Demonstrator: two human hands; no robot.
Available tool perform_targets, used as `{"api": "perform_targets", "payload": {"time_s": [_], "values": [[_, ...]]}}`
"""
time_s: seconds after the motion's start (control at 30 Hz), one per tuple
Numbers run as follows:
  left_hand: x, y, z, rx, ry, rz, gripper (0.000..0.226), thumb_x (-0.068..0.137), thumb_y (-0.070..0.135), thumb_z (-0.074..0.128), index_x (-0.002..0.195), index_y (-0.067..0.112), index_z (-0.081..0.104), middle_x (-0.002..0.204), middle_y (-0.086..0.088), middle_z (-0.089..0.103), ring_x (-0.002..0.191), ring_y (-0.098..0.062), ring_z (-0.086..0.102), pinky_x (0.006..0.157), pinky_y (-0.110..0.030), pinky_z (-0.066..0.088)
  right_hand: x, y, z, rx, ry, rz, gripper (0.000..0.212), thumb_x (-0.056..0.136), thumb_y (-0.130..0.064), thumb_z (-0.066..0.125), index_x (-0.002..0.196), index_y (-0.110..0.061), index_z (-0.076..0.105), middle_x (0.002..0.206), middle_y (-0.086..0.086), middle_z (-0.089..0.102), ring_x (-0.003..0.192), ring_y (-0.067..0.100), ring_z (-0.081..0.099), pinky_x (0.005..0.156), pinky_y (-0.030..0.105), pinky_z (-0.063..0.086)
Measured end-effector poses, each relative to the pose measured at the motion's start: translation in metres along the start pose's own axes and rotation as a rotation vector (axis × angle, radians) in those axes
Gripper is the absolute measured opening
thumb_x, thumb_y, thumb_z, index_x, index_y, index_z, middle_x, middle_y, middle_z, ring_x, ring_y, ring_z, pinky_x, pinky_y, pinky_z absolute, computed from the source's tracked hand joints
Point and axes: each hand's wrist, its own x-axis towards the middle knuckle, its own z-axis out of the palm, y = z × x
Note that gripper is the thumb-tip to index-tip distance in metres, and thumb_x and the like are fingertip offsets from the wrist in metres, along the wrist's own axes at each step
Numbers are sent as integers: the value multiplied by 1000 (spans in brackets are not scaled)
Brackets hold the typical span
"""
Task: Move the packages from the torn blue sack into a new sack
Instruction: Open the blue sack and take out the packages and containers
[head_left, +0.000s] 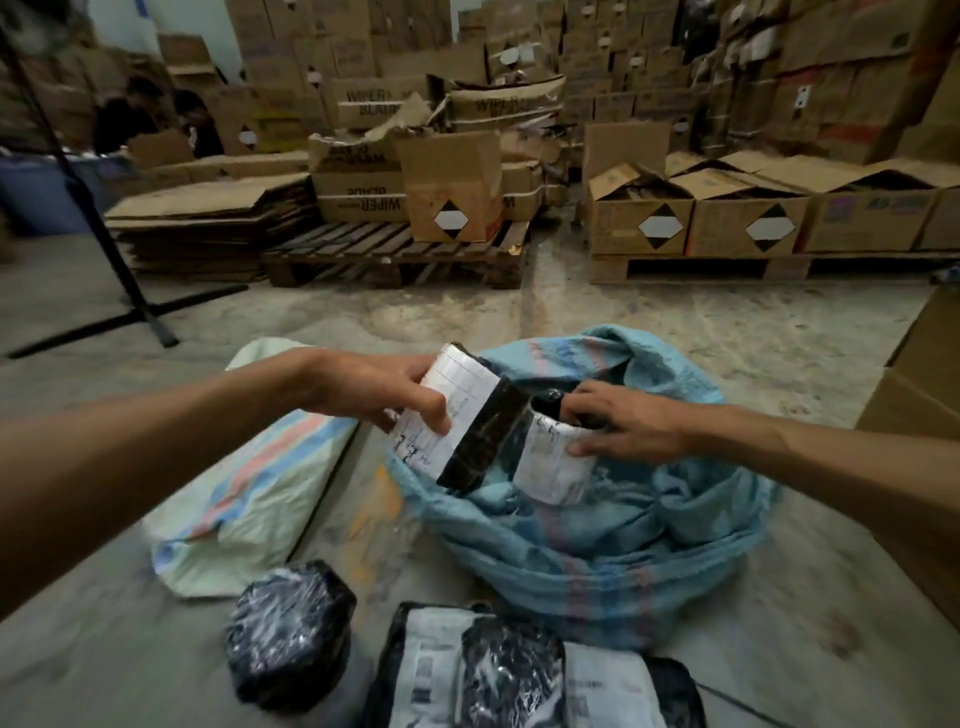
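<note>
Partly hidden, the interior of the torn blue sack (597, 530) shows only folds of its own fabric and two parcels at its mouth; any further contents cannot be seen. The print on both parcel labels is blurred and unreadable. The left hand (374, 389) grips a black-wrapped package with a white label (457, 421), fingers curled over the label face, held tilted above the sack's left rim. The right hand (618, 421) reaches into the sack mouth and holds a second labelled package (553, 465), whose lower end rests inside the sack. A pale striped sack (249, 493) lies flat on the concrete floor (779, 338) just left of the blue one. Near the bottom edge, a round black-wrapped bundle (288, 634) and a flat labelled parcel (519, 670) lie on the floor, the latter cut off by the frame. Open cardboard boxes (639, 213) stand on pallets behind.
</note>
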Motion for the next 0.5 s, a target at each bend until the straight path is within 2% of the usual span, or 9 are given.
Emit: {"api": "perform_targets", "payload": {"time_s": [0.07,0.13,0.17,0.23,0.3,0.4,0.5], "values": [[-23,-2,3,105,-6,48,72,57,31,77,122,20,49,113,-1,69,108,-19,66,89,-37,56,-5,-15,-4,45,59,-52,23,95,-47,55,98,-25,49,100,-7,47,91,11,49,80,33,44],[-48,-11,7,161,-11,85,70,60,15,81,121,16,48,110,1,70,106,-16,66,84,-31,57,-7,-35,-5,77,92,-85,21,93,-48,56,93,-29,48,95,-12,47,87,5,48,74,27,42],[-57,-15,7,187,-6,97,71,60,8,82,120,18,47,108,3,69,105,-13,66,81,-28,56,-7,-43,-6,89,107,-98,20,93,-48,58,92,-30,49,94,-14,48,85,2,48,71,23,40],[-79,-27,7,256,22,89,78,56,6,88,119,24,45,108,6,67,105,-12,65,81,-27,55,-4,-63,-4,129,117,-114,19,92,-44,60,94,-27,51,94,-11,50,84,3,48,69,20,38],[-97,-40,8,334,71,86,82,53,13,94,117,29,45,108,9,65,105,-9,64,86,-31,54,2,-80,1,154,123,-136,21,92,-42,62,93,-23,51,94,-7,51,83,7,48,69,21,40],[-122,-61,10,390,181,104,86,50,20,96,118,27,44,109,11,63,106,-6,61,89,-31,52,18,-105,12,117,80,-167,22,90,-44,63,91,-28,50,96,-7,48,86,7,49,74,25,45],[-142,-83,10,353,266,124,88,50,21,97,120,23,45,112,9,63,108,-8,61,90,-32,52,38,-123,31,66,41,-166,24,88,-44,66,93,-27,50,99,-5,46,88,14,51,78,37,48]]}}
